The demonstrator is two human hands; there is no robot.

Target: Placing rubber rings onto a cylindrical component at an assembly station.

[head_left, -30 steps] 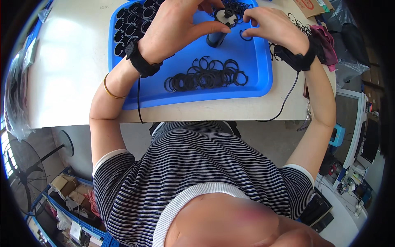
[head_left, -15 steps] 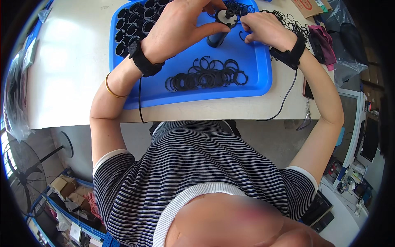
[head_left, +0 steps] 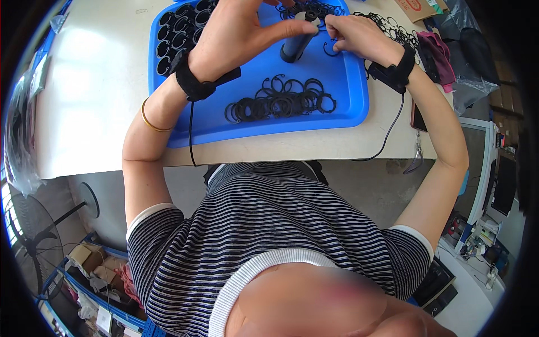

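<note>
A dark upright cylinder [head_left: 293,49] with a pale cap and a black knob stands in the blue tray [head_left: 236,136]. My left hand [head_left: 238,42] reaches in from the left, its thumb stretched over the cap and the other fingers spread apart, partly cut off by the top edge. On the cylinder's other side my right hand [head_left: 362,40] is closed, fingertips curled beside the cap; what they pinch is hidden. Under those fingertips an open black retaining ring [head_left: 330,50] shows; whether it is held or lying, I cannot tell. A pile of black retaining rings [head_left: 281,104] lies in the tray's near part.
Rows of black ring-shaped parts [head_left: 181,25] fill the tray's left corner. Loose thin rings [head_left: 393,28] lie on the table [head_left: 90,101] at right, near a maroon cloth [head_left: 441,62] and a cardboard box [head_left: 418,8]. Cables run from both wristbands. A fan [head_left: 36,241] stands at lower left.
My left fingers have moved up and away from the cylinder's cap, while the thumb now reaches across it. My right hand has shifted slightly left and up.
</note>
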